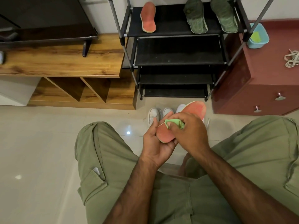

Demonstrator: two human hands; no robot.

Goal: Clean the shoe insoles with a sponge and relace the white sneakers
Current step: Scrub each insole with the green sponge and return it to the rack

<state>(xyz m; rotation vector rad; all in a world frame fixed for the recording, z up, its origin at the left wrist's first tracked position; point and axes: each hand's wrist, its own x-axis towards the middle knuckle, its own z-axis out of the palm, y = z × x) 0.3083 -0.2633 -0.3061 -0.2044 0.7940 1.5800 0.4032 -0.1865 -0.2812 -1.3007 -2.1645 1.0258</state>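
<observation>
My left hand (156,143) holds a red insole (195,109) by its heel end, cupping it from below. My right hand (189,133) grips a green sponge (175,122) and presses it onto the middle of that insole. White sneakers (154,114) stand on the floor just beyond my hands, partly hidden by them. A second red insole (148,17) and two green insoles (195,16) lie on the top shelf of the black shoe rack (178,62). White laces (292,59) lie coiled on the maroon cabinet at the right.
A light blue tub (258,36) with a yellow-green piece inside sits on the maroon cabinet (252,88). A wooden TV unit (64,62) stands at the left. My knees in green trousers flank the hands over a tiled floor.
</observation>
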